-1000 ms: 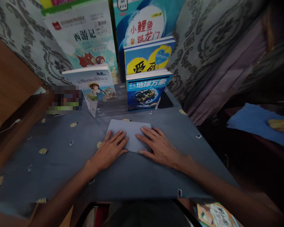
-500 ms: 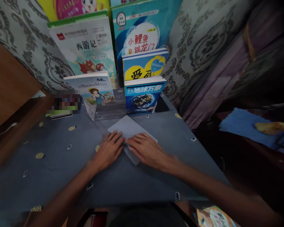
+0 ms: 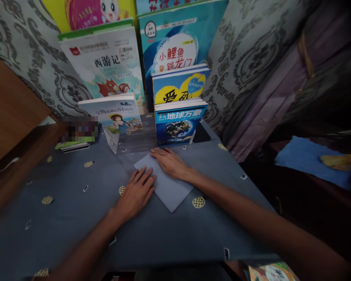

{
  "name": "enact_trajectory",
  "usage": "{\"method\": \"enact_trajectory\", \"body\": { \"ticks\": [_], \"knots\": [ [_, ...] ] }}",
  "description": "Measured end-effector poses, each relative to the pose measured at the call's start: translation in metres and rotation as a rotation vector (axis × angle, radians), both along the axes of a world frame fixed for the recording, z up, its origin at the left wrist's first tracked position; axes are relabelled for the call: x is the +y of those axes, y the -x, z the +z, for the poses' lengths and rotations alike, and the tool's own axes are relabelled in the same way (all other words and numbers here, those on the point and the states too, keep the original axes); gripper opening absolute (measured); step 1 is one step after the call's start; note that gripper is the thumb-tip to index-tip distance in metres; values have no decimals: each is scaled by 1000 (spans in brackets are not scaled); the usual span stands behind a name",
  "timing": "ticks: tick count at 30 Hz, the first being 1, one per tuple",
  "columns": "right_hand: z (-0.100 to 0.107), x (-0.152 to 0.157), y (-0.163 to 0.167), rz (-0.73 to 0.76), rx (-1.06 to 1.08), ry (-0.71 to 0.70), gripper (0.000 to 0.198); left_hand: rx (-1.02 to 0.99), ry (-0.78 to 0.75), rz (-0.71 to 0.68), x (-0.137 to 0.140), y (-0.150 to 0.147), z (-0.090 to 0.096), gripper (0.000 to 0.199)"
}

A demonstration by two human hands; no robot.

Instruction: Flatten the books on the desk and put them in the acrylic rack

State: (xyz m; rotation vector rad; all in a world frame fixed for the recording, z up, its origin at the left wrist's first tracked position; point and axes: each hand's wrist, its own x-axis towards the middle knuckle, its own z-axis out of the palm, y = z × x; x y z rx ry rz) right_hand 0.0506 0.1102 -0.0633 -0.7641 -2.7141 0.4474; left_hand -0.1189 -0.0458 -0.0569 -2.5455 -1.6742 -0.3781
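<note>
A pale folded sheet of paper [image 3: 174,195] lies aslant on the dark cloth-covered table, one corner towards me. My left hand [image 3: 138,191] rests flat on its left edge with the fingers spread. Stretched over the far corner is my right hand [image 3: 170,163], its fingers lying flat on the paper and its palm partly covering the right edge. Neither hand grips anything.
Behind the paper stand a blue globe-cover book [image 3: 175,127] and a book with a girl on it [image 3: 119,119]. A folded paper piece [image 3: 112,139] leans near the latter. A dark phone-like slab [image 3: 201,133] lies at the right. Taller books [image 3: 108,62] stand behind.
My right hand has slid from the middle of the paper up to its far corner, uncovering the near right part. My left hand has hardly moved and stays on the left edge.
</note>
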Motion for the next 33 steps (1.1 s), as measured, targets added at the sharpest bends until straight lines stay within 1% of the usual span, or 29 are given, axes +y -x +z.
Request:
{"method": "enact_trajectory", "body": {
  "ticks": [2,4,8,10,13,16,20,22,25,27,28,30,33],
  "knots": [
    [-1,4,-5,-65,7,-5,47,-11,2,3,0,0,0,37],
    [-1,6,-7,-91,15,-13,45,-19,3,2,0,-1,1,36],
    [1,4,-11,-71,16,-21,43,-10,-4,-4,0,0,2,35],
    [1,-1,-18,-59,17,-24,42,-8,-8,-9,0,1,2,35],
    [-3,-14,-41,-73,49,-36,40,-14,-13,-18,0,2,0,36],
    [-9,-35,-78,-65,114,-61,40,-24,-19,-27,0,3,-2,37],
    [-14,-67,-125,-35,221,-140,36,-52,-23,-29,0,3,-3,39],
    [-13,-80,-139,-54,262,-161,35,-53,-11,-32,0,3,-2,39],
    [-10,-93,-144,-86,286,-169,33,-31,24,-47,0,5,2,43],
    [-6,-101,-144,-93,288,-173,31,-7,61,-75,-2,7,5,49],
    [-4,-106,-144,-91,282,-175,30,6,82,-96,-3,8,6,56],
    [0,-119,-146,-73,255,-168,30,28,123,-148,-9,11,8,75],
    [3,-149,-154,-38,186,-128,35,38,173,-222,-25,10,11,100]
  ]
}}
